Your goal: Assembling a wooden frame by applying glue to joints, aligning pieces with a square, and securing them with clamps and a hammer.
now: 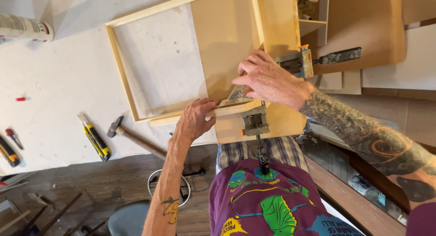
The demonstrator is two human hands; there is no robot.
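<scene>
A pale wooden frame (119,59) lies on a white worktable (54,77), its near right corner resting over a plywood board (227,36). My left hand (195,119) presses down on the frame's near rail, fingers curled over its edge. My right hand (268,79) reaches across the corner, fingers closed on a small dark piece at the joint; what it is cannot be made out. A corner clamp (255,122) sits just below that corner, its screw handle (262,161) pointing toward me. A second clamp (302,61) with a dark handle lies beyond my right hand.
A hammer (131,136) and a yellow utility knife (94,138) lie on the table near its front edge. A white cartridge tube (25,28) rests far left. Small red tools (12,137) sit at the left edge. A round stool (129,218) stands below.
</scene>
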